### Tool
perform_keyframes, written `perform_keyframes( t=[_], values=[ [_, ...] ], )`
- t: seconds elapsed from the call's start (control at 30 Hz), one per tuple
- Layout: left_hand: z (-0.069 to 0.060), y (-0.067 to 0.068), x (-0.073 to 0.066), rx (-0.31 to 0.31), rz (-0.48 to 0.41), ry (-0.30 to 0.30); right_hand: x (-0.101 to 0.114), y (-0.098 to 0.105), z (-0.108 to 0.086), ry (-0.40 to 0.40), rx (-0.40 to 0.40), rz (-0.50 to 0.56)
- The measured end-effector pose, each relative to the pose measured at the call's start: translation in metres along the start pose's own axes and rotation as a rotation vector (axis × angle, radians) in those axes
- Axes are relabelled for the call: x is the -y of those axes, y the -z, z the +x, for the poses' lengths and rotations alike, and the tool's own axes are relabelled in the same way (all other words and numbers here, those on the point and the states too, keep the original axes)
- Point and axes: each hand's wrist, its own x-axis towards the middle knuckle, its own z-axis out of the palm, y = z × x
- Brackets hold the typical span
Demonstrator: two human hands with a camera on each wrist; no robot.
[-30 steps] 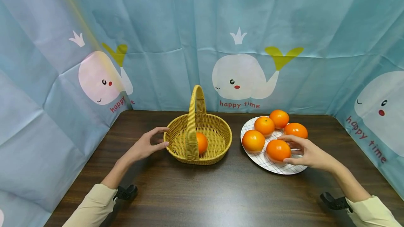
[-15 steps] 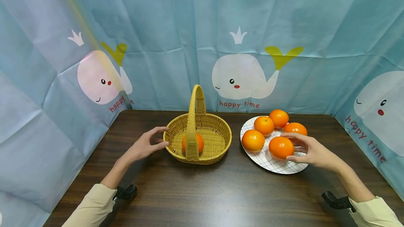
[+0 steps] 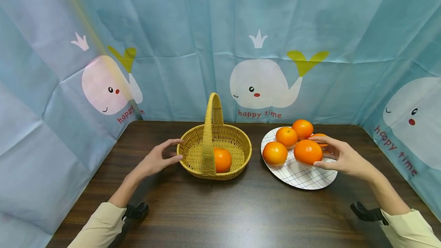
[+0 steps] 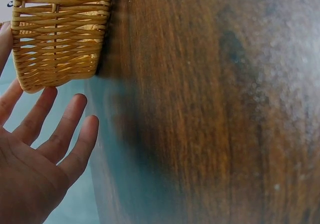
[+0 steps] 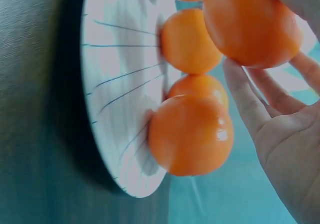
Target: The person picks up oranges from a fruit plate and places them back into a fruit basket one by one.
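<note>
Two full "happy time" captions [image 3: 258,115] on blue curtain [image 3: 172,18], right hand [image 3: 347,159] pinching orange fruit [image 3: 307,152], left hand [image 3: 156,160] spread against basket [image 3: 237,146]

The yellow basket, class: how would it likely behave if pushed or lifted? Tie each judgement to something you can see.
The basket would probably keep its shape: its handle stands arched, unheld. It is likely light for its size, given gaps in the weave. The orange inside may roll, being round with bare wicker beside it.
</note>
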Motion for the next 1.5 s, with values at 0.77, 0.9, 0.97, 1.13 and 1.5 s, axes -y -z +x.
perform_keyframes(
  t=[0.77, 0.9, 0.97, 1.13, 1.5],
  values=[
    [0.001, -0.001, 0.000, 0.007, -0.003, 0.007, 0.018, -0.007, 0.041, -0.005, -0.071, 0.046],
    [0.000, 0.000, 0.000, 0.007, 0.001, 0.008, 0.019, -0.011, 0.048, 0.004, -0.068, 0.061],
    [0.000, 0.000, 0.000, 0.005, 0.003, 0.008, 0.020, -0.012, 0.052, 0.001, -0.067, 0.067],
    [-0.001, 0.000, 0.000, 0.004, 0.011, 0.009, 0.023, -0.018, 0.061, 0.005, -0.057, 0.091],
    [-0.001, 0.000, 0.001, 0.003, 0.004, 0.004, 0.026, -0.034, 0.078, 0.054, -0.036, 0.193]
  ],
)
